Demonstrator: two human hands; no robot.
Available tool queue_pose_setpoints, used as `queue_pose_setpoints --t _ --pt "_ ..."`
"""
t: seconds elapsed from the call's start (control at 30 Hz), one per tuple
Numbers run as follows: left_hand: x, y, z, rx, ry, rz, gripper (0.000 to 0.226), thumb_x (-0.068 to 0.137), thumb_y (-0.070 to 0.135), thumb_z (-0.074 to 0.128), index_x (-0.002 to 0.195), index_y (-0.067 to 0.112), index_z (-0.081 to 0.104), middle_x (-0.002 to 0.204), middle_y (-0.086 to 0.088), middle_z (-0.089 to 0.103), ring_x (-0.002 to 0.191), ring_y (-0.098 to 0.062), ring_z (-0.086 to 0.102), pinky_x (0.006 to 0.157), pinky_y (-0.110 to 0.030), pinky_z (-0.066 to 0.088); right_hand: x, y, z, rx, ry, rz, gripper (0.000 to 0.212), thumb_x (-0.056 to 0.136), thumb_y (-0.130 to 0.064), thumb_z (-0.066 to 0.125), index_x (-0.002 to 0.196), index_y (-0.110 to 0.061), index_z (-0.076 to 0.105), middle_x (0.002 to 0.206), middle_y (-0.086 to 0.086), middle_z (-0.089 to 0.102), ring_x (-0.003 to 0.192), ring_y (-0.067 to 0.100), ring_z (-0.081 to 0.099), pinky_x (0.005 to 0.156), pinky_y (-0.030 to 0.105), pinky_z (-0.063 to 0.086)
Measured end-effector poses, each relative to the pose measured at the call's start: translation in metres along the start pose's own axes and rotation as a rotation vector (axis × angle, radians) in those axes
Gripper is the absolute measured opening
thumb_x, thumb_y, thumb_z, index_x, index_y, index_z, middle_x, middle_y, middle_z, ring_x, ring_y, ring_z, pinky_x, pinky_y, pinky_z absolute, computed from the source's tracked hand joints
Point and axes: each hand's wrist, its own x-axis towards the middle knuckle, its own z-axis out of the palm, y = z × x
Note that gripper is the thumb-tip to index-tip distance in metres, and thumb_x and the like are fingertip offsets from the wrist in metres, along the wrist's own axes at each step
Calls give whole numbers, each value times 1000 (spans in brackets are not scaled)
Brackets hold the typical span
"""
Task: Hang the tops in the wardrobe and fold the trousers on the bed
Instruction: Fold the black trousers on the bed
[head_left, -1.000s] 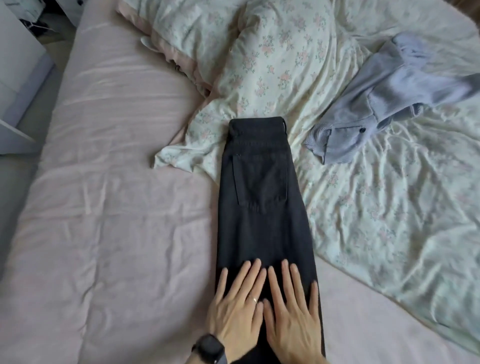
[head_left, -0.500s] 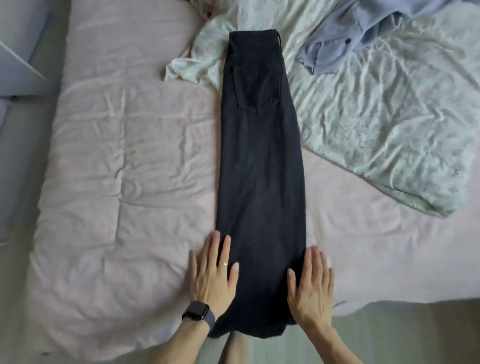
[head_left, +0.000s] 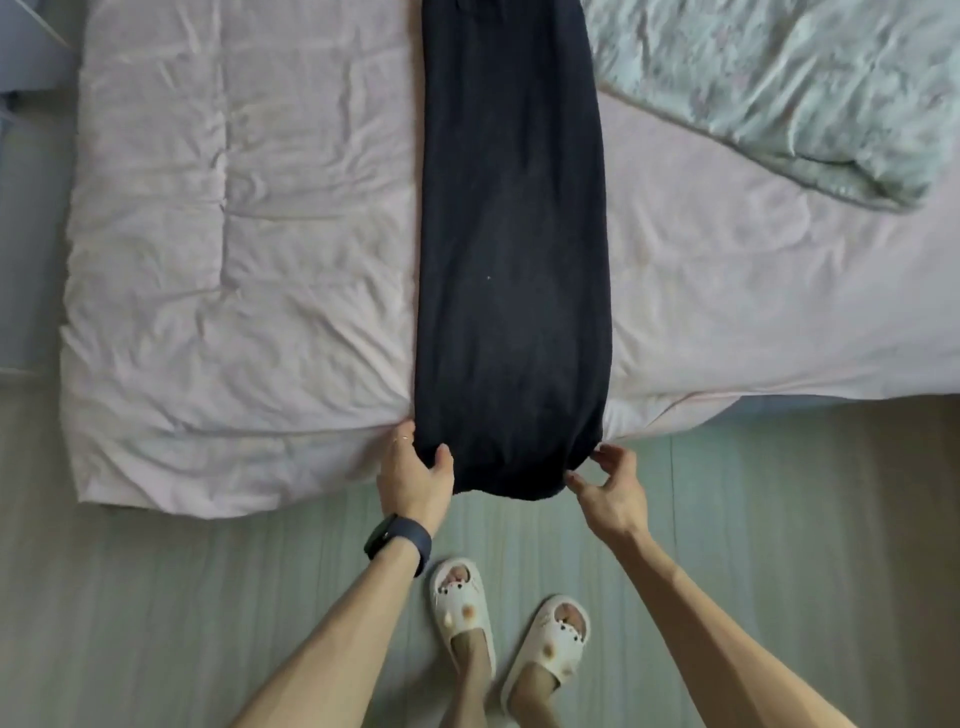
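Black trousers (head_left: 511, 249) lie lengthwise on the pink bed (head_left: 234, 218), folded leg on leg, with the hems hanging over the near edge. My left hand (head_left: 415, 475) grips the left corner of the hems, thumb on top of the cloth. My right hand (head_left: 608, 488) pinches the right corner between thumb and fingers. The waistband is out of view past the top edge.
A floral duvet (head_left: 795, 88) is bunched at the upper right of the bed. The wooden floor (head_left: 156, 597) runs along the near side, where my feet in white slippers (head_left: 462, 597) stand. A grey piece of furniture (head_left: 26, 41) is at the upper left.
My hands slid down from flat on the trouser legs to the hems and now take hold of both corners. The view tilted down, so the waistband and grey top left the frame.
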Motion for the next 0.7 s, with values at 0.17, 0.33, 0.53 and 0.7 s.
queue_pose_setpoints --t 0.17,0.33,0.53,0.7 --pt "-4 -20 3 96 3 112 29 89 30 65 116 18 61 102 1 71 94 -25 66 85 -39 53 7 19 19 34 -50 41 66 84 -31 81 140 -26 47 126 -6 61 114 14 58 97 34 49" --pt "-19 -35 -8 156 -173 4 23 88 42 64 101 22 60 99 4 69 93 -23 64 89 -42 52 -7 20 26 176 -49 97 46 86 -25 79 126 -23 57 118 2 63 105 18 65 80 25 53" --pt "-37 -53 -35 -27 -398 -128 26 85 43 70 105 30 59 104 12 70 97 -12 66 86 -32 52 -30 16 16 116 -57 123 32 89 -28 71 115 -18 55 116 2 67 105 22 65 98 46 53" --pt "-67 -68 -52 31 -419 -128 15 92 40 66 91 26 62 90 10 70 87 -12 66 66 -22 46 -77 35 1 69 -54 92 31 91 -32 71 116 -20 57 107 -5 67 100 18 66 93 39 54"
